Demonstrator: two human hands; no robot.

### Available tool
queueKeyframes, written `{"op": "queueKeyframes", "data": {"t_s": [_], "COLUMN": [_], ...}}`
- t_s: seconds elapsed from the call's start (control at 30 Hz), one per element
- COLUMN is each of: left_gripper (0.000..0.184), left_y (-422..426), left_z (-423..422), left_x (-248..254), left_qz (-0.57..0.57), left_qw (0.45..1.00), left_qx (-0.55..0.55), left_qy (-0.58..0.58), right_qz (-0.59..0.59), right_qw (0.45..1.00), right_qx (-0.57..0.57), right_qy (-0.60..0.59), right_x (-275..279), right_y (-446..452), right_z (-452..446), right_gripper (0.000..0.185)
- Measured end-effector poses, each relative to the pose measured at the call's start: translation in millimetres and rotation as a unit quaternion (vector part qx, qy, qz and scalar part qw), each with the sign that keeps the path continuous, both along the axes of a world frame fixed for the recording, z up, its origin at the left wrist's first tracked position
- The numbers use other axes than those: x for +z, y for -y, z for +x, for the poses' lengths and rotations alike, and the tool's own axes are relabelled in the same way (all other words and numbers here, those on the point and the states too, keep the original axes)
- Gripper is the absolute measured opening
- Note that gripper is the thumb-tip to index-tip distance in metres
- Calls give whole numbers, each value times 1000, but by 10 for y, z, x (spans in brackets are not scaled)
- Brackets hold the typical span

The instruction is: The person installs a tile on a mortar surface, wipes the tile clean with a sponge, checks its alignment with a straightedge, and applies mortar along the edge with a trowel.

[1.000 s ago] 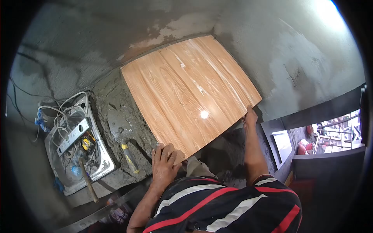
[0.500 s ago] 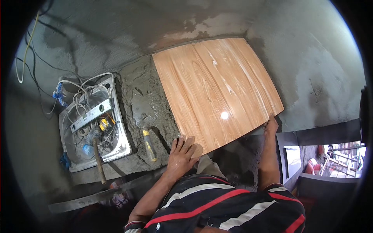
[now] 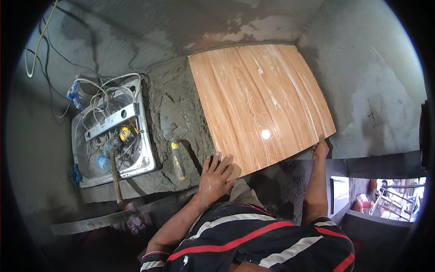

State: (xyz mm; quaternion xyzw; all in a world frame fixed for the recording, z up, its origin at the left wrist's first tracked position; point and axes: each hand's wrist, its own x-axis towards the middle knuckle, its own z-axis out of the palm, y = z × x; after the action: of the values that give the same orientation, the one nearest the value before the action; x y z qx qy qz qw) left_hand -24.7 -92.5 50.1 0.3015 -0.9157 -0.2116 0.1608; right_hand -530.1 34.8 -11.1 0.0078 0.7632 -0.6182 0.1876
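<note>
A large glossy tile (image 3: 263, 104) with a wood-grain face lies over the counter, its far edge close to the back wall. My left hand (image 3: 216, 176) rests on its near left corner, fingers spread over the surface. At the near right corner, my right hand (image 3: 321, 149) grips the edge with the thumb on top; the fingers underneath are partly hidden. Left of the tile, wet mortar (image 3: 165, 102) is spread on the counter. A trowel (image 3: 178, 161) with a grey and yellow handle lies there, close to my left hand.
A metal sink (image 3: 152, 156) at left holds a spirit level (image 3: 111, 121), a yellow tape measure (image 3: 124, 133), a hammer (image 3: 115, 174) and cables. Its handle reaches over the sink's near rim. Plastered walls (image 3: 371, 90) bound the back and right; wires (image 3: 43, 41) hang at far left.
The whole view has shifted slightly, with the sink and tile appearing farther right. Both hands keep their places on the tile, which shows no clear movement against the walls.
</note>
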Motion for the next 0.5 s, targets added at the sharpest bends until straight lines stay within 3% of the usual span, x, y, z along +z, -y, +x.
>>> {"op": "queueKeyframes", "data": {"t_s": [0.07,0.13,0.17,0.2,0.23,0.27,0.3,0.33,0.37,0.43,0.5], "left_gripper": [60,61,61,62,64,60,60,58,57,49,53], "left_y": [6,9,-16,-52,-109,-171,-283,-435,-564,-733,-1030], "left_z": [-4,47,145,252,412,619,913,1267,1574,2314,3152], "left_x": [42,137,210,293,381,474,417,284,179,141,-184], "left_qz": [-1,31,32,68,101,106,103,225,341,465,448], "left_qw": [1000,999,998,995,988,985,982,953,906,797,678], "left_qx": [4,18,57,44,36,65,114,163,201,386,581], "left_qy": [3,-20,-6,-57,-107,-124,-105,-121,-148,-15,-46], "right_qz": [9,-33,17,27,-26,9,35,101,218,248,299], "right_qw": [1000,998,995,999,996,990,997,991,974,950,878], "right_qx": [-16,-43,-93,-3,-17,-22,2,-32,45,154,306], "right_qy": [5,17,17,27,86,140,67,84,47,111,215], "right_x": [46,-264,-102,-170,-727,-875,-1040,-1536,-1517,-1824,-2080], "right_y": [25,-194,-128,-275,-551,-661,-777,-1028,-1117,-1164,-1389], "right_z": [71,-144,121,66,-293,-314,-200,-371,-235,95,392], "right_gripper": [40,53,74,95,98,100,89,51,39,36,33]}}
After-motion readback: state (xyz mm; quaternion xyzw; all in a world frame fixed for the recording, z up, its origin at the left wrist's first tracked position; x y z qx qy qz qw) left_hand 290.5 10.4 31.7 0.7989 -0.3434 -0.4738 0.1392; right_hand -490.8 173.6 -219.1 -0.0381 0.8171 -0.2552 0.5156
